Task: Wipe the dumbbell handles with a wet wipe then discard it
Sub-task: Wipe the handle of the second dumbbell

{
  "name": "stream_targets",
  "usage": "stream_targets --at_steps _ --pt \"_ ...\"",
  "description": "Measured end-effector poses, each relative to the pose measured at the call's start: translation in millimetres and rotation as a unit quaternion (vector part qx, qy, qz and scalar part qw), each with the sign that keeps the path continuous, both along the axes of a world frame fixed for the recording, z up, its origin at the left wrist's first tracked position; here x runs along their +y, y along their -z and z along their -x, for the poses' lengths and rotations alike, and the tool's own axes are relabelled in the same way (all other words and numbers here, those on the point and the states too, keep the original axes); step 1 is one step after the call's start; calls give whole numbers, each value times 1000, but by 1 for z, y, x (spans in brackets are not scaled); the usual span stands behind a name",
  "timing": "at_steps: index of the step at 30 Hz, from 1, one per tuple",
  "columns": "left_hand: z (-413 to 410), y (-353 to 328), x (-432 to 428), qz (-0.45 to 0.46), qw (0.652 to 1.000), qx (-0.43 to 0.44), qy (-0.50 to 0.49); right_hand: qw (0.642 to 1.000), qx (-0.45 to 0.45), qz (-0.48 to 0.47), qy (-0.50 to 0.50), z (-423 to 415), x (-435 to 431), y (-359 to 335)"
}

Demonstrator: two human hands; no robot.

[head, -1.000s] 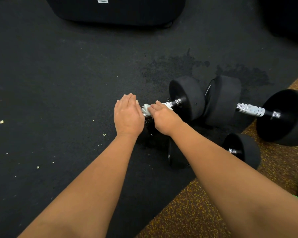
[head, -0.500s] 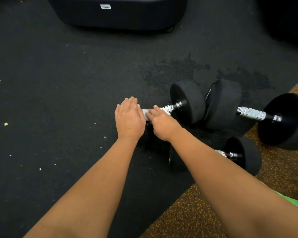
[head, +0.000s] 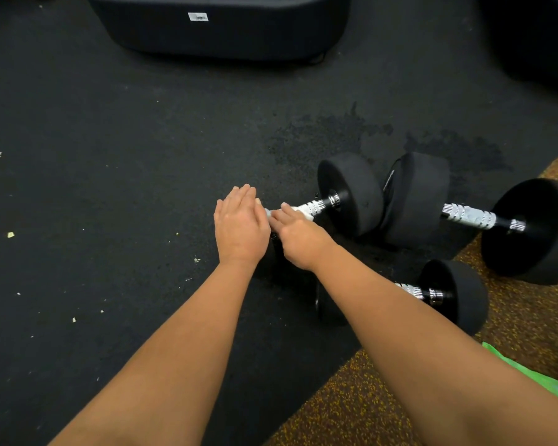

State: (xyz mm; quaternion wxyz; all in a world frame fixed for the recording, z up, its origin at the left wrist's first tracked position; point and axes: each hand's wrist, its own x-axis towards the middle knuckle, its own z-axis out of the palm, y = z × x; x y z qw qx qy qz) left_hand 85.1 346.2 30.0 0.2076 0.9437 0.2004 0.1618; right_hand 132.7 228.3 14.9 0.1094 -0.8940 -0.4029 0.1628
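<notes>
My right hand (head: 298, 236) pinches wet wipe (head: 303, 210) on dumbbell handle (head: 316, 206); left hand (head: 240, 225) flat, released, hiding near weight. Two more dumbbells (head: 471, 217) at right; black floor (head: 110, 156)

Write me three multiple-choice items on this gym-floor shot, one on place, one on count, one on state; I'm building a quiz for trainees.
1. Where is the wet wipe?
A. On the handle of the left-most dumbbell
B. On the green bag
C. Lying loose on the black floor

2. How many dumbbells show?
A. One
B. Three
C. Five

3. How is the left hand set?
A. Clenched round a handle
B. Flat, fingers together, on the hidden near end of that dumbbell
C. Lifted clear, holding the wipe

Key: 1 A, the right hand presses the white wipe on the knurled bar. 2 B, one being wiped, the large dumbbell to its right, the near dumbbell partly under the right forearm. 3 B, the palm faces down with straight fingers.
</notes>
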Motion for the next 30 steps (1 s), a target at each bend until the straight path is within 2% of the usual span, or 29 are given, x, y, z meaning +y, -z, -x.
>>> stream_targets --at_steps 4,11,18,24,30 --pt "-1 2 1 -10 1000 -12 9 999 3 -14 -38 -3 -16 6" --pt "-1 4 0 -20 1000 0 4 1000 14 -11 15 -12 -12 2" --pt "-1 2 2 -1 1000 -21 13 999 21 -24 -36 -4 -12 3" --pt "-1 3 2 5 999 -31 12 999 17 0 30 -10 -10 0" --pt "1 1 0 2 999 -32 7 999 19 -18 -18 1 -4 1"
